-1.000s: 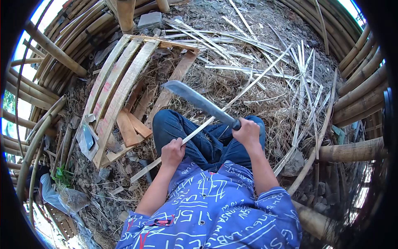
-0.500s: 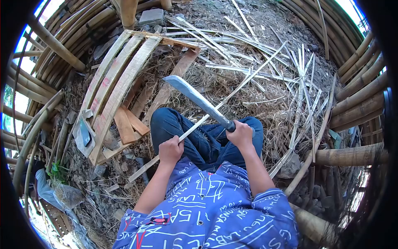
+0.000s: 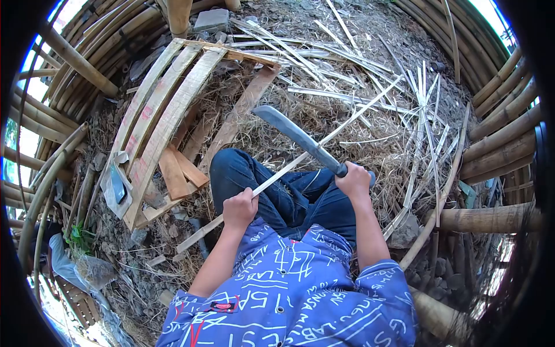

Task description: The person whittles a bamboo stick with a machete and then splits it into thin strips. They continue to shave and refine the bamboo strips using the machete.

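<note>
My left hand (image 3: 240, 209) is closed around a long pale bamboo strip (image 3: 281, 172), which slants from beside my left hip up to the far right. In my right hand (image 3: 354, 180) is the dark handle of a machete (image 3: 295, 133), its broad grey blade pointing up and to the left. The blade crosses the strip over my lap, and its edge appears to lie against it. Both hands are above my crossed legs in blue jeans (image 3: 237, 173).
A wooden slat pallet (image 3: 173, 115) lies at the left, with a phone (image 3: 118, 188) in a wrapper on it. Split bamboo strips (image 3: 324, 72) are scattered ahead and right over dry shavings. Thick bamboo poles (image 3: 503, 144) stand stacked along both sides. A grey block (image 3: 211, 21) lies at the back.
My right hand and the machete have moved to the right, so the blade crosses the strip farther along. My left hand has barely moved, and the strip's far end is slightly lower.
</note>
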